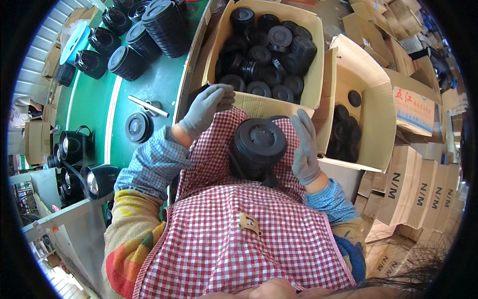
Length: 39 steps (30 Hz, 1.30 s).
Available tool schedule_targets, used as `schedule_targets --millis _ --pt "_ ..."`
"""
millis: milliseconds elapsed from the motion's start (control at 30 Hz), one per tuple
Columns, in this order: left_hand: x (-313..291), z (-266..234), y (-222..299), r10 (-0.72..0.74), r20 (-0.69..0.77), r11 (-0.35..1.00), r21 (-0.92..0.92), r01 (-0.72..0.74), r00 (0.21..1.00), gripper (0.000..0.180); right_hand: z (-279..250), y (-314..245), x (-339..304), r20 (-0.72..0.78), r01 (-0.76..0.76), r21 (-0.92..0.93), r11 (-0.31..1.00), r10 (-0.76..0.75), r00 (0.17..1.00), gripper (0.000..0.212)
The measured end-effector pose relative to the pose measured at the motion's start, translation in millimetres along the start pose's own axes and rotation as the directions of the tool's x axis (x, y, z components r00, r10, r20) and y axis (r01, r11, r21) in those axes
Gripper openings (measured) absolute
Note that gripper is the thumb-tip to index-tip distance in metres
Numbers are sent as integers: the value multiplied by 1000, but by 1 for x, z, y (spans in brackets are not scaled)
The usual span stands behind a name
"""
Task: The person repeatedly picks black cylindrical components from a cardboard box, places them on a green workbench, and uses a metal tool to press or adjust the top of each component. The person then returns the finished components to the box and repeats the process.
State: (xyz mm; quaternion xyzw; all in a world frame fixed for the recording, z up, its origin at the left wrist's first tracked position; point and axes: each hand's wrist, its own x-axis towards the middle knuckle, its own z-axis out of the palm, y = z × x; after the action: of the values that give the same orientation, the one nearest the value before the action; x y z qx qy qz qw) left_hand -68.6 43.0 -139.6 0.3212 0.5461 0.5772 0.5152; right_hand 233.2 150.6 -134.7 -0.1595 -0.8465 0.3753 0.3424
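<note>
A stack of black round ribbed lids [260,142] stands on my lap, on the red checked apron [239,234]. My left hand [206,109], in a grey glove, is raised to the left of the stack with its fingers stretched out, holding nothing. Its fingertips come close to the near wall of a cardboard box [271,103] full of similar black lids [280,36]. On the other side, my right hand [304,152], also gloved, is held upright with fingers extended. It stays apart from the stack and grips nothing.
A second cardboard box [376,124] on the right holds several black discs [344,130]. On the green bench [94,127] at left are lid stacks [162,27], a single lid [138,127], a metal rod [148,106] and glossy black pots [99,180]. Cartons [398,184] line the right.
</note>
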Motion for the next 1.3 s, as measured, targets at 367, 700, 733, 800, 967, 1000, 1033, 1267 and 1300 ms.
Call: schedule_targets --millis 367,700,733,800,967,1000,1033,1267,1300 --pt "-98 54 4 -13 16 998 -54 14 1000 45 20 -2 6 185 -129 315 940 72 980 67" --pt "-191 65 25 124 159 986 93 -140 979 53 54 31 56 703 -734 606 307 225 675 59" --pt "-181 54 15 99 112 989 97 -110 989 50 56 37 57 721 -761 573 304 254 645 58" --pt "-143 20 5 29 -33 998 48 -28 999 41 52 44 57 725 -789 509 345 323 609 54" --pt "-57 2 -5 275 -217 955 -50 -292 937 46 44 85 39 146 -400 710 580 434 889 47" --pt "-50 0 -10 271 -243 957 -34 -288 931 45 39 72 38 -36 -280 615 737 381 924 45" --pt "-43 -1 -15 268 -271 959 -17 -283 925 44 28 57 35 -143 -274 472 838 380 914 47" --pt "-26 43 -39 89 -83 996 -10 -90 993 67 54 63 -12 -38 -386 727 568 595 803 76" --pt "-25 41 -35 8 -159 988 -151 -32 987 70 48 39 1 -126 -260 815 518 596 793 76"
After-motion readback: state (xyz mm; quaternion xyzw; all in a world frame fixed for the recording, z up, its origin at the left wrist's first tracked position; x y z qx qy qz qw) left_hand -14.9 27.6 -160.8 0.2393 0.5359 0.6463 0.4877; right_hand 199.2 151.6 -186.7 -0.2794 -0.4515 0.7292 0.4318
